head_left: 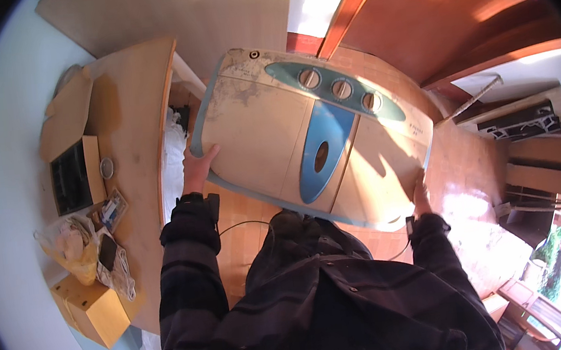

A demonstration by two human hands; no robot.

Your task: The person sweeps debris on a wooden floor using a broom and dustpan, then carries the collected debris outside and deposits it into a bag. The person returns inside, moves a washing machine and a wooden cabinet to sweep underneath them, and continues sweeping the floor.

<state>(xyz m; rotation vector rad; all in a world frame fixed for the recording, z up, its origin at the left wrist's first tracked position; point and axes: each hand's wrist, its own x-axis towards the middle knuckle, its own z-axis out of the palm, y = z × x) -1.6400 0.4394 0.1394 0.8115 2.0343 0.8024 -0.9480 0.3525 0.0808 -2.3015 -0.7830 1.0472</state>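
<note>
A worn, cream twin-tub washing machine [254, 123] stands in front of me, turned at an angle. Its teal control strip [326, 85] carries three round knobs, and a blue panel [326, 149] runs down the middle of the top. At the machine's left edge, my left hand [202, 168] is closed on the rim, thumb on the top and the other fingers mostly hidden down the side. My right hand [422, 196] grips the right edge near the front corner, its fingers partly out of sight.
On the left, a wooden table [128, 116] holds an open cardboard box [76, 174], a plastic bag [70, 244] and a yellow box [91, 308]. A thin dark cable [244, 223] lies by my legs. A wooden door frame [348, 8] rises beyond the machine; boards [551, 182] are stacked at right.
</note>
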